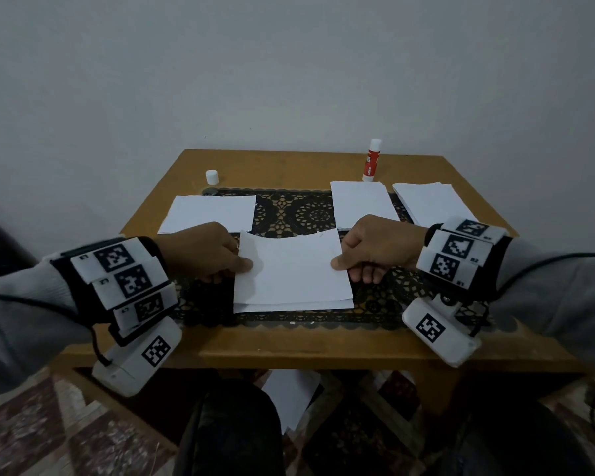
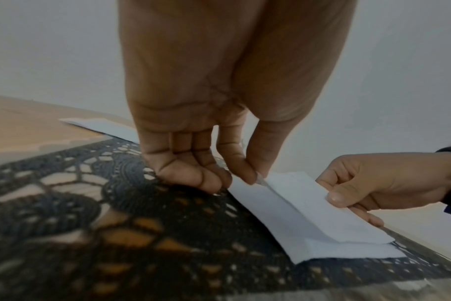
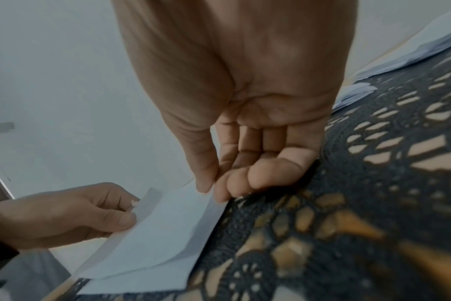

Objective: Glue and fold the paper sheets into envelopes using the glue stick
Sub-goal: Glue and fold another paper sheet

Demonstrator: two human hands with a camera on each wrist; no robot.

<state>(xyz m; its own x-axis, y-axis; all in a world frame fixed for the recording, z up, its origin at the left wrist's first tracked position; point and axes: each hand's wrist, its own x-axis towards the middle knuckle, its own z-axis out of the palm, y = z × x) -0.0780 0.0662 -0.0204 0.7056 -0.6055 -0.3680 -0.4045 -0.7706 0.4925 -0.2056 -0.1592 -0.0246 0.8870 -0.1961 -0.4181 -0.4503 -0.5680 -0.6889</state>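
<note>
dim, flat light; head view bows at the edges, wrist views blur up close.

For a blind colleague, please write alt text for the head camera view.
Two hands, left hand and right hand, pinch the side edges of a white paper sheet lying on a black lace mat on a wooden table. Behind lie more paper sheets, an upright uncapped glue stick and its white cap.

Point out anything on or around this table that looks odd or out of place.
The glue stick stands uncapped at the table's far edge, while its cap sits far off to the left; the glue may dry out. A sheet of paper also lies on the floor under the table.
</note>
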